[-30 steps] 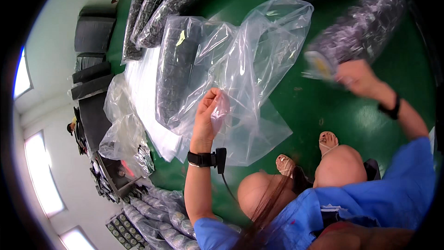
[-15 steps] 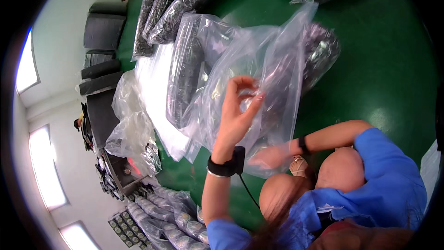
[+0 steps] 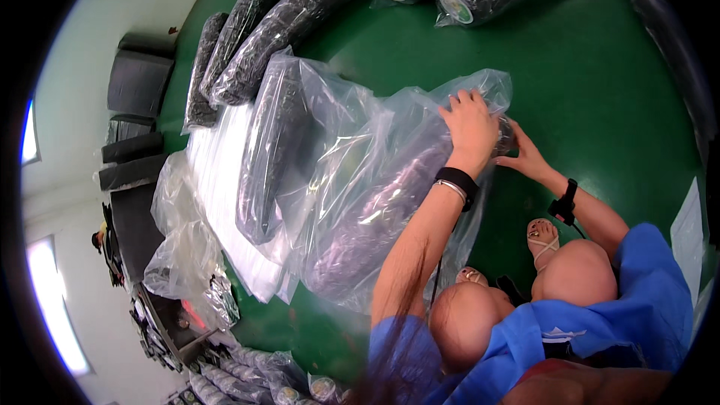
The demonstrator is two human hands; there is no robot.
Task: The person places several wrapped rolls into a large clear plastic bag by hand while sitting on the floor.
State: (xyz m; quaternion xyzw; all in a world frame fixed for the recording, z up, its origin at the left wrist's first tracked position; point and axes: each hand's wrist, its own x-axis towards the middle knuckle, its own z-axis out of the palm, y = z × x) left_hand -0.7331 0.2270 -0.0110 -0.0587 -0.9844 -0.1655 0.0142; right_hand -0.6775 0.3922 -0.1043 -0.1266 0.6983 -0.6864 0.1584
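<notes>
A large clear plastic bag [image 3: 352, 131] lies across the floor, with a dark roll in shiny film [image 3: 390, 202] inside it. The roll slants from near left to far right, and its far right end pokes out at the bag's edge. My left hand [image 3: 474, 133] rests on the bag over that end, fingers spread. My right hand [image 3: 529, 156] cups the end from the right, thumb and fingers curved against it. Left of this roll, a second dark bagged roll [image 3: 274, 142] lies on white sheets [image 3: 217, 180].
Several film-wrapped dark rolls [image 3: 289, 34] lie at the far side on the green floor [image 3: 600, 120]. Crumpled clear plastic [image 3: 184, 232] and black foam slabs [image 3: 139, 82] are along the left. More wrapped rolls [image 3: 255, 371] lie at the near left. My knees [image 3: 577, 274] are close on the near side.
Both hands have moved to the far right end of the roll. The bag is now drawn along over most of the roll. The whole view has shifted.
</notes>
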